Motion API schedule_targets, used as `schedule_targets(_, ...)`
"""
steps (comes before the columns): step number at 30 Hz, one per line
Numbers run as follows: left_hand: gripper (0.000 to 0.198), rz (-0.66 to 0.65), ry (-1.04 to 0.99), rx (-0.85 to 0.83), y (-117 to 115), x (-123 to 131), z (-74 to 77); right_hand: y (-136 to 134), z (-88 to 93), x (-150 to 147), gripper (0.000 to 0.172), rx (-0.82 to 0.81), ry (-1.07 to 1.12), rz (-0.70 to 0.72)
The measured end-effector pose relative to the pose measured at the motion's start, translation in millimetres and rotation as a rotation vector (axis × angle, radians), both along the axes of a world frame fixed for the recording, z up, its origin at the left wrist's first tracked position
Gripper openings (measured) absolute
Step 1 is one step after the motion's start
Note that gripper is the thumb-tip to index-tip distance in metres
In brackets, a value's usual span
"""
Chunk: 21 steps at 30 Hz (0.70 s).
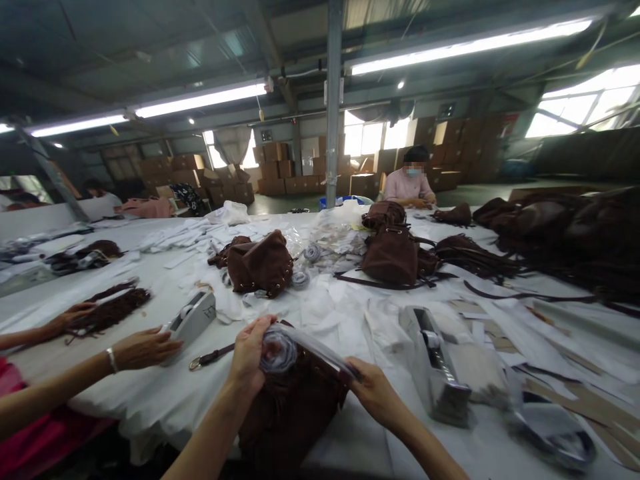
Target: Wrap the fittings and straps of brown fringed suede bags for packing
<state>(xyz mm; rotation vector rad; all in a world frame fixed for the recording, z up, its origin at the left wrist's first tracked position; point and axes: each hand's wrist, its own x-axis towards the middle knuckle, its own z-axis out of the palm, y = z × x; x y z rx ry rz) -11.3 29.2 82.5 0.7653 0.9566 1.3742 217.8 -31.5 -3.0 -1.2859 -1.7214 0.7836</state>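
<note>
My left hand [249, 359] is closed around a roll of translucent greyish plastic strip [278, 352]. From the roll a pulled-out length of strip [320, 348] runs to my right hand [371, 388], whose fingers are pinched on its far end beside the bag's upper edge. Under both hands a dark brown bag [300, 417] lies at the table's front edge, its lower part in shadow. A brown strap with a metal buckle [197, 363] sticks out to the left of it.
Tape dispensers stand left [193, 317] and right [435, 363]. More brown bags [263, 263] and white wrapping sheets [345, 300] cover the table [165, 393]. At left, a co-worker's hands [145, 348] reach in near a fringed brown piece [113, 310]. Another person [407, 183] sits across.
</note>
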Motion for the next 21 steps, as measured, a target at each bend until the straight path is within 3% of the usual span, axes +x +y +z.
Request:
schedule_targets(4, 0.040, 0.019, -0.021, -0.016, 2.9, -5.5, -14.4, -8.8, -15.6, 11.5, 0.033, 0.011, -0.028, -0.133)
schedule_targets(10, 0.036, 0.027, -0.017, 0.051, 21.1, -10.9, 7.8, -6.8, -5.6, -6.9, 0.047, -0.243, 0.508, -0.005)
schedule_targets(13, 0.039, -0.006, 0.061, 0.042, 21.7, -15.0, 3.0, -1.4, -18.5, -9.6, 0.057, -0.308, 0.647, -0.038)
schedule_targets(17, 0.041, -0.043, 0.196, 0.020, 13.9, -15.6, -23.0, 8.8, -38.6, 14.1, 0.060, -0.317, 0.420, -0.179)
schedule_targets(19, 0.041, -0.069, 0.278, 0.037, 10.4, -13.0, -29.9, 12.6, -34.1, 30.8, 0.063, -0.241, 0.290, -0.240)
schedule_targets(21, 0.040, -0.113, 0.337, 0.083, 8.3, -9.0, -26.9, 15.3, -15.4, 41.6, 0.069, -0.111, 0.190, -0.310)
